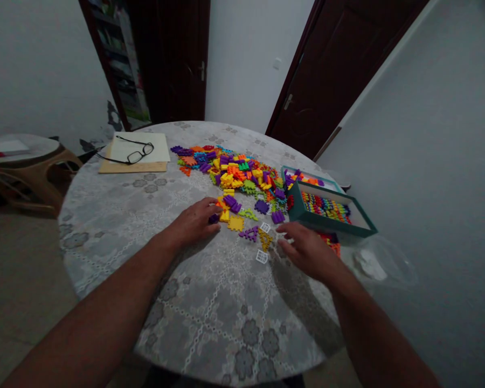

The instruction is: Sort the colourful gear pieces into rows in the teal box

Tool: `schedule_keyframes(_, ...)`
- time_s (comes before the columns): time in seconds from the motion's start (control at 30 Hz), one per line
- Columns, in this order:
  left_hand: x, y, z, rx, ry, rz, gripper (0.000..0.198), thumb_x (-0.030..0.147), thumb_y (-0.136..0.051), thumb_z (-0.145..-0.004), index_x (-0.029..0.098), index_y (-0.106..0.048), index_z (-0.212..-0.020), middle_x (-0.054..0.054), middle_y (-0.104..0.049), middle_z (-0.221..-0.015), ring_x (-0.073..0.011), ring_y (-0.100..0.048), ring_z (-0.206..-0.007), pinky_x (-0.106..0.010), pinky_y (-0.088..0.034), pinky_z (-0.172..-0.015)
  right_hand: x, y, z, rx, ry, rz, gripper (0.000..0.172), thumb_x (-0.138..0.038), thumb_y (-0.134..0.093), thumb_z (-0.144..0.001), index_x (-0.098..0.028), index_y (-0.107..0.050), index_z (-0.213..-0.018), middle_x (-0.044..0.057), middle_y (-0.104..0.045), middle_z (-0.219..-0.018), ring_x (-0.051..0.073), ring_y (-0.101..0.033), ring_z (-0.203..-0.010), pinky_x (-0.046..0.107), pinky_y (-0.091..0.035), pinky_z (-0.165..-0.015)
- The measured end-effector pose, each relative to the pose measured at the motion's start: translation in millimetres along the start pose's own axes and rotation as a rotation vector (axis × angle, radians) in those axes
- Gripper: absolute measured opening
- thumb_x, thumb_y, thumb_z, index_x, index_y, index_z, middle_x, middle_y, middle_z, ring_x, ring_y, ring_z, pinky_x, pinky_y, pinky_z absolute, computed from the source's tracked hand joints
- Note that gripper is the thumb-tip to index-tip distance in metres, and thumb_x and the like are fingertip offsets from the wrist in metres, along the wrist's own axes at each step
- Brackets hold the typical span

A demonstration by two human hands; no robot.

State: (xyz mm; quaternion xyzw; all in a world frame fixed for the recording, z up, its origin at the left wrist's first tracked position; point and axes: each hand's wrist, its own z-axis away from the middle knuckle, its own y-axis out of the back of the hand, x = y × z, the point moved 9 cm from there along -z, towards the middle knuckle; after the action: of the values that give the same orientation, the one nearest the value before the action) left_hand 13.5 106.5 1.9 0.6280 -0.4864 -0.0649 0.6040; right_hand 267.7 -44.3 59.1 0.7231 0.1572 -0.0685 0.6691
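Observation:
My left hand [198,220] is beside a small group of plastic building pieces, its thumb and fingers apart. A dark purple piece [214,218] shows in the gap between them, and the fingertips reach a yellow-orange piece [224,214]. Close by lie a purple ridged piece [231,203], a yellow square piece [235,223] and a purple triangle [249,233]. My right hand [305,247] hovers with fingers stretched and apart, holding nothing visible. Nearest to it are a mustard triangle [264,239], a white window-shaped piece [265,227] and another white window piece [262,256].
A large pile of coloured pieces [234,170] spreads over the back of the round table [210,318]. Green boxes [327,223] of pieces stand at the right, near a clear plastic bag [382,264]. Glasses [135,156] rest on paper [159,145] at the back left.

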Motion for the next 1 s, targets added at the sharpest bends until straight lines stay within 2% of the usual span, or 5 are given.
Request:
schedule_keyframes(0.1, 13.1, -9.3, 2.4, -0.062, -0.076, 0.019, 0.041, 0.031, -0.07, -0.096, 0.025, -0.071, -0.137, -0.015, -0.058, -0.165, -0.0331, -0.059, -0.15, -0.051, -0.05, -0.124, -21.9, -39.7, -13.6, -0.039, -0.067, 0.095, 0.029, -0.034, -0.067, -0.103, -0.024, -0.068, -0.13, 0.015, -0.071, -0.133, 0.031, -0.073, -0.114, 0.042, -0.058, -0.095)
schedule_keyframes(0.27, 23.5, -18.7, 5.3, -0.073, -0.138, 0.041, 0.044, 0.026, -0.069, -0.097, 0.028, -0.067, -0.141, -0.012, -0.056, -0.167, -0.0313, -0.056, -0.153, -0.051, -0.051, -0.124, -14.7, -72.2, -35.5, -0.037, -0.178, 0.152, 0.019, -0.031, -0.071, -0.1, -0.022, -0.07, -0.117, 0.015, -0.07, -0.118, 0.03, -0.07, -0.106, 0.041, -0.055, -0.093)
schedule_keyframes(0.6, 33.6, -20.7, 3.7, -0.054, -0.19, -0.009, 0.047, 0.035, -0.075, -0.098, 0.026, -0.069, -0.144, -0.015, -0.056, -0.166, -0.0347, -0.052, -0.154, -0.056, -0.044, -0.129, -12.0, -77.2, -32.6, 0.166, -0.092, -0.106, 0.049, -0.025, -0.065, -0.096, -0.023, -0.064, -0.145, 0.015, -0.065, -0.131, 0.033, -0.063, -0.125, 0.049, -0.052, -0.113)
schedule_keyframes(0.83, 47.1, -24.4, 2.2, -0.06, -0.221, -0.124, 0.032, 0.039, -0.082, -0.097, 0.026, -0.077, -0.126, -0.015, -0.06, -0.162, -0.0378, -0.049, -0.152, -0.06, -0.039, -0.129, -17.3, -71.8, -34.7, 0.214, -0.079, -0.293, 0.05, -0.029, -0.064, -0.096, -0.021, -0.065, -0.146, 0.014, -0.065, -0.132, 0.031, -0.067, -0.121, 0.046, -0.056, -0.109)
schedule_keyframes(1.0, 57.3, -22.7, 0.4, 0.003, -0.257, -0.137, 0.034, 0.042, -0.077, -0.102, 0.023, -0.076, -0.13, -0.017, -0.067, -0.152, -0.0389, -0.053, -0.148, -0.06, -0.039, -0.126, -28.3, -71.5, -36.3, 0.219, -0.018, -0.37, 0.05, -0.026, -0.067, -0.095, -0.025, -0.065, -0.146, 0.012, -0.065, -0.131, 0.028, -0.068, -0.119, 0.043, -0.056, -0.107)
